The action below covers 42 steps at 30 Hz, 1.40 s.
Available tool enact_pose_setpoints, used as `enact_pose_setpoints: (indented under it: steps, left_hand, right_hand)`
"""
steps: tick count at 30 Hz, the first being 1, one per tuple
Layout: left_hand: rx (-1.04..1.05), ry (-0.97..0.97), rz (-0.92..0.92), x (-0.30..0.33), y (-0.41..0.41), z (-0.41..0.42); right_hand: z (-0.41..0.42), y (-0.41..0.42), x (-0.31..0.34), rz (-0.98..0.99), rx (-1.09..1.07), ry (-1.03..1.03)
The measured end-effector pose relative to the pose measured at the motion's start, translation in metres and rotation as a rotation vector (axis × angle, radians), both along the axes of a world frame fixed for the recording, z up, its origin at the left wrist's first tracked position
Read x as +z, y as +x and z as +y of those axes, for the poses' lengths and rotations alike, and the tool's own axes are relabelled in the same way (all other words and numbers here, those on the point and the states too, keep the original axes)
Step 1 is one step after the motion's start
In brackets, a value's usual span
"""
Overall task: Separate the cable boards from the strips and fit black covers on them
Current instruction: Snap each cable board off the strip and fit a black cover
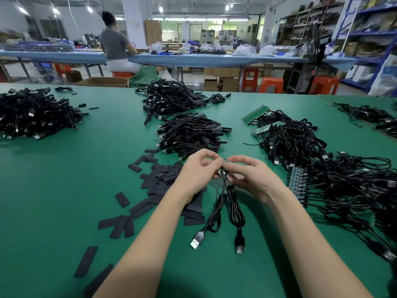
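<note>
While both hands meet above the table (64, 179) near its middle, I note the left hand (196, 174) and right hand (250, 176) each pinching a small board (225, 168) between them. Two cables (223, 203) hang from it toward the near edge. Covers (163, 179) lie scattered just left of the left hand; strips (297, 183) sit to the right.

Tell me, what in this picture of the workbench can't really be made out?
Head view, the only one:
- The small boards pinched between left hand and right hand: fingers cover them, so joined or already separated is unclear.
- Black covers: partly hidden under the left forearm.
- Cable pile: cut off by the right edge.
- Far shelves: contents too small.
</note>
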<state>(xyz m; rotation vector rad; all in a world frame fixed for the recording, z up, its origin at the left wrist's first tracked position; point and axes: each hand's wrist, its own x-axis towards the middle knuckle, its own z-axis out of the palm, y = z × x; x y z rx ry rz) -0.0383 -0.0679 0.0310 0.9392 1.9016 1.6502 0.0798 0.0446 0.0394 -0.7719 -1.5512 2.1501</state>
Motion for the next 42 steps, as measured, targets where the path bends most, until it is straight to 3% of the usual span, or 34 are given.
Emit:
enact_pose_setpoints:
  steps: [2,5,15,21,23,26,27,28,31,32,38,39,42]
  left_hand:
    - [-0.051,0.095,-0.232,0.004,0.003,-0.003]
    - [-0.097,0.134,-0.433,0.006,0.005,-0.008]
    - [-0.199,0.214,-0.72,0.005,0.008,-0.013]
    - [-0.208,0.299,-0.944,0.005,0.013,-0.012]
    - [-0.174,0.202,-0.673,0.005,0.014,-0.013]
    - [0.037,-0.122,0.192,0.007,0.011,-0.016]
    - [0.09,-0.142,0.336,0.009,0.01,-0.016]
    - [0.092,-0.121,0.352,0.012,0.008,-0.016]
    - [-0.164,0.092,-0.197,0.026,0.006,-0.02]
    - [-0.219,0.137,-0.307,0.028,0.006,-0.023]
    - [-0.127,0.142,-0.347,0.031,-0.01,-0.039]
    - [-0.101,0.148,-0.377,0.032,-0.014,-0.04]
    - [-0.06,0.177,-0.478,0.033,-0.023,-0.044]
  right_hand:
    - [0.001,0.003,0.002,0.042,0.019,-0.108]
    - [-0.002,0.003,0.002,0.046,0.027,-0.154]
    - [-0.009,0.003,0.002,0.04,0.071,-0.376]
    - [-0.012,0.008,0.008,0.145,0.084,-0.511]
    - [-0.008,0.012,0.014,0.108,0.063,-0.414]
    - [0.0,0.017,0.028,0.029,0.053,-0.141]
    - [0.001,0.018,0.033,-0.01,0.048,-0.035]
    - [0.002,0.018,0.037,-0.035,0.036,0.043]
    - [-0.003,0.011,0.043,0.042,0.0,0.058]
    - [-0.007,0.007,0.044,0.08,-0.005,0.035]
    - [-0.023,-0.01,0.031,0.129,0.003,0.041]
    - [-0.024,-0.011,0.026,0.057,-0.004,0.178]
    - [-0.026,-0.016,0.007,-0.333,0.172,0.896]
